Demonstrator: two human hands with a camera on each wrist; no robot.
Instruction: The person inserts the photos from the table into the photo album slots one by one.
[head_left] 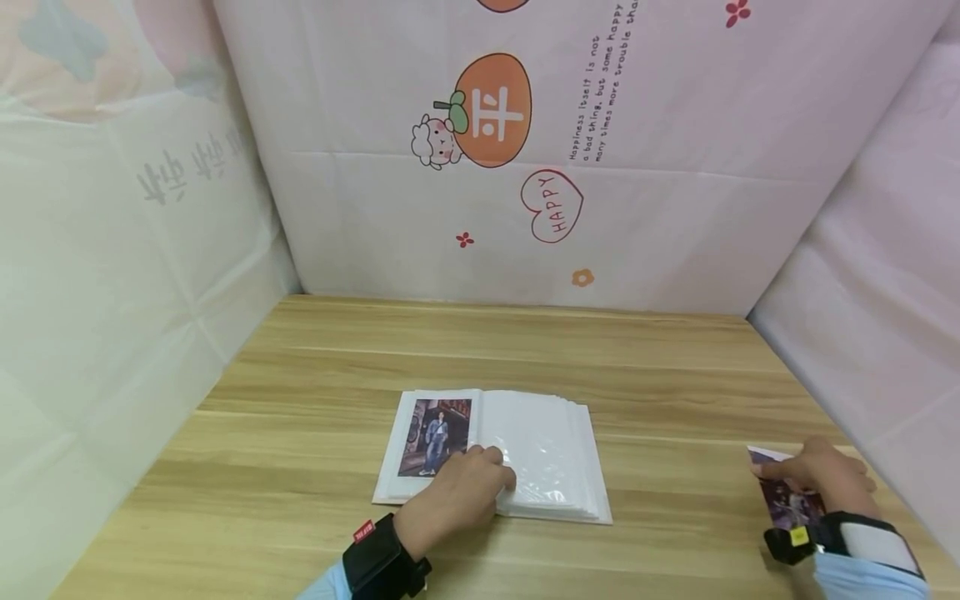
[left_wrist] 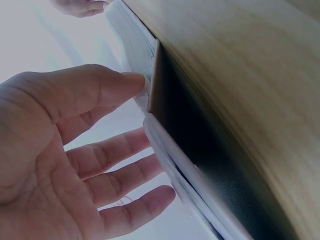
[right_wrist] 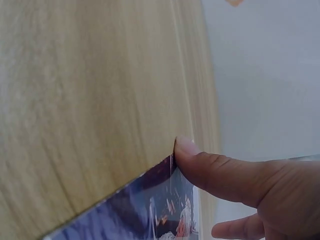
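Note:
A photo album point(head_left: 543, 450) lies spread on the table. Its left page holds a photo of a standing person point(head_left: 420, 446); the right page is a glossy blank sleeve. My left hand point(head_left: 461, 492) rests at the album's middle, near the spine. In the left wrist view, the thumb point(left_wrist: 115, 87) touches the page edges, while the other fingers stretch loosely along the album's other half. Far to the right, my right hand point(head_left: 828, 475) holds a dark, purplish photo point(head_left: 791, 504) by its edge. The right wrist view shows the thumb point(right_wrist: 200, 157) at the photo's corner; the index finger is hidden.
The wooden table point(head_left: 300, 467) runs back to a printed white cloth point(head_left: 375, 225). White cloth also hangs on the left side point(head_left: 135, 317) and right side point(head_left: 885, 308), the latter close beside my right hand. Each wrist carries a black strap.

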